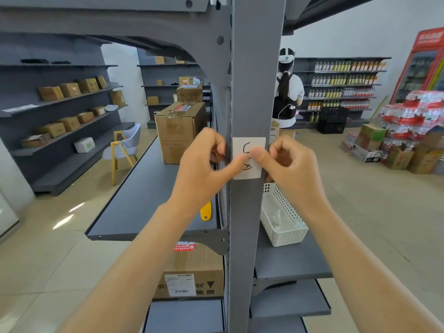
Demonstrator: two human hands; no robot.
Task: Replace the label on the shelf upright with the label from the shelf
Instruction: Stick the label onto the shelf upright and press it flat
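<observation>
Our left hand is curled, its thumb pressed flat across the lower middle of the white label while the other fingers bend around the left edge of the grey upright. Our right hand mirrors it, thumb on the label's middle and fingers hooked around the upright's right edge, so both thumbs meet on the paper. The label lies flat on the front face of the upright, spanning nearly its full width, slightly taller than wide, its long axis running up and down along the post, with dark handwritten marks facing us. Below our left hand a yellow tool lies on the grey shelf, with a cardboard box farther back. Right of the upright a white perforated basket sits on the neighbouring shelf.
</observation>
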